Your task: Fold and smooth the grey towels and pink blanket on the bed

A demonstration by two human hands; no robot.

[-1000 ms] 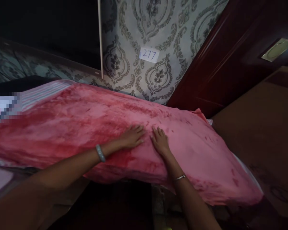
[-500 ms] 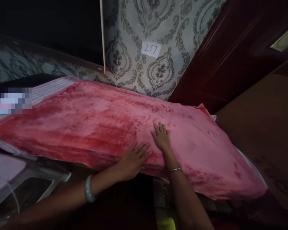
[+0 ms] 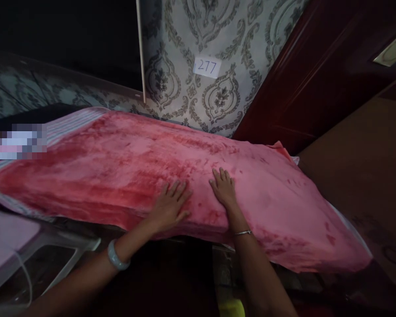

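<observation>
A pink, plush-looking cloth [image 3: 119, 149] with darker red brushed patches lies spread along a long surface, its front edge hanging over. My left hand [image 3: 168, 207] rests flat on the cloth near its front edge, fingers apart and pointing away from me. To its right, my right hand [image 3: 224, 188] also lies flat on the cloth with spread fingers. Neither hand holds anything. At the left end, a striped border [image 3: 74, 125] of the cloth shows. What the cloth lies on is mostly hidden.
Behind the cloth stands a patterned wall with a white paper [image 3: 207, 67] marked 277. A dark television screen [image 3: 66, 39] is at upper left. A dark red door [image 3: 303, 75] and a cardboard box [image 3: 359, 167] are at right, a pale plastic stool [image 3: 11, 237] at lower left.
My left hand has slid left and slightly away from me across the cloth, widening the gap between my hands. The right hand has stayed nearly in place.
</observation>
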